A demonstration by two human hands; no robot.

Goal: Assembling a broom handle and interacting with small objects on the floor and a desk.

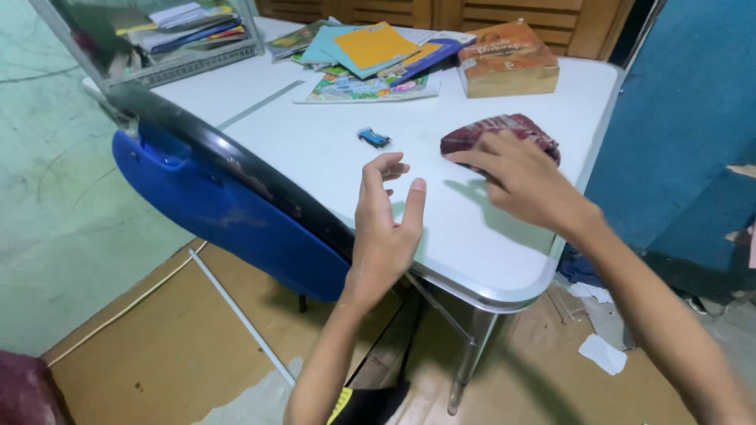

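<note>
Left hand (386, 220) spread, empty, near-left of red cloth (504, 134); right hand (524, 177) nearer, fingers loosely spread, fingertips touched cloth's near edge.

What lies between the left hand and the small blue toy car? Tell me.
Only bare white table between the left hand and the blue toy car, in the head view.

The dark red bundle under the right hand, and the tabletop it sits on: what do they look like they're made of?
The dark red bundle looks like soft woven cloth, matte, with a faint pattern and rumpled folds. The right hand reaches over it, fingertips at its near edge. The tabletop looks like smooth white plastic or laminate with a slight sheen; its rounded rim appears metal-edged, though that is uncertain.
</note>
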